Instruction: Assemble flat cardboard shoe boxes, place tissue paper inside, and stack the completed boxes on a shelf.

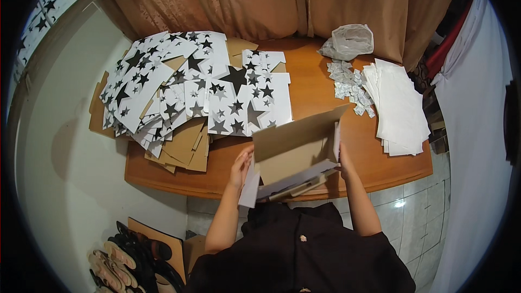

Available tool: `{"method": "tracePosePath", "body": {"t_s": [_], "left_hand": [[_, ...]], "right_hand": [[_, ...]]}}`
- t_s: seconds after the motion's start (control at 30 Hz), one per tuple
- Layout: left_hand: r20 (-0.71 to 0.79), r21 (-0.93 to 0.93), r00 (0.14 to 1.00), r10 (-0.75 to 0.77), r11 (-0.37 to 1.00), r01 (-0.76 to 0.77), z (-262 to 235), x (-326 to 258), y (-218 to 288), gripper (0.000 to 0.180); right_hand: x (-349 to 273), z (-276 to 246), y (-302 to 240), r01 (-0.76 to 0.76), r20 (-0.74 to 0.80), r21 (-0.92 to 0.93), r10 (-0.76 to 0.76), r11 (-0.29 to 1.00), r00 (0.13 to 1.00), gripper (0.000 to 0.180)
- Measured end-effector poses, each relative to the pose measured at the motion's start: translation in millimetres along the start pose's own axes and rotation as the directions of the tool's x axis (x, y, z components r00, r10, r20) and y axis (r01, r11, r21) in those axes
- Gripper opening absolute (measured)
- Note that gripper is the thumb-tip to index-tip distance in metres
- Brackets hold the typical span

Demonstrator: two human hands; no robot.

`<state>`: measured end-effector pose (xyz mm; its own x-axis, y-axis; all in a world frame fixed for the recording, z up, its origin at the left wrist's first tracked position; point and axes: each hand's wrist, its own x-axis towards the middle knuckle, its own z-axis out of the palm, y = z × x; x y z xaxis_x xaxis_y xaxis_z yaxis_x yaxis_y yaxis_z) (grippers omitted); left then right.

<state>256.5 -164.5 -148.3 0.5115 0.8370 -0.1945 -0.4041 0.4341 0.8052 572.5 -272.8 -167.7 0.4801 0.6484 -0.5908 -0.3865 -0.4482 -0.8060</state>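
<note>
A partly folded cardboard box (293, 152), plain brown inside and white outside, is held up over the table's near edge. Its inside faces up and shows nothing in it. My left hand (242, 166) grips its left side, where a white side flap (249, 185) sticks out and down. Around the right wall closes my right hand (344, 158), its fingers mostly hidden behind the cardboard. Just beyond the box lies a large pile of flat cardboard box blanks (225, 103), white with black and grey stars, some turned brown side up.
On the wooden table (304, 87), small sachets (350, 85) lie scattered at the right, below a clear plastic bag (353, 42). A stack of white sheets (399, 108) sits at the right edge. Brown curtains (217, 0) hang behind; shoes (127, 260) stand at lower left.
</note>
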Motion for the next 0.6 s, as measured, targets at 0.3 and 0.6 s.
{"method": "tracePosePath", "body": {"t_s": [0.3, 0.6], "left_hand": [[-0.215, 0.311, 0.918, 0.333, 0.915, -0.259, -19.3, 22.6, -31.0, 0.052], [-0.374, 0.246, 0.924, -0.08, 0.952, 0.182, -29.3, 19.6, -49.4, 0.055]], "right_hand": [[-4.8, -5.4, 28.0, 0.024, 0.133, 0.704, -0.165, 0.71, 0.977, 0.049], [-3.1, 3.0, 41.3, 0.249, -0.053, 0.57, -0.267, 0.783, 0.962, 0.035]]}}
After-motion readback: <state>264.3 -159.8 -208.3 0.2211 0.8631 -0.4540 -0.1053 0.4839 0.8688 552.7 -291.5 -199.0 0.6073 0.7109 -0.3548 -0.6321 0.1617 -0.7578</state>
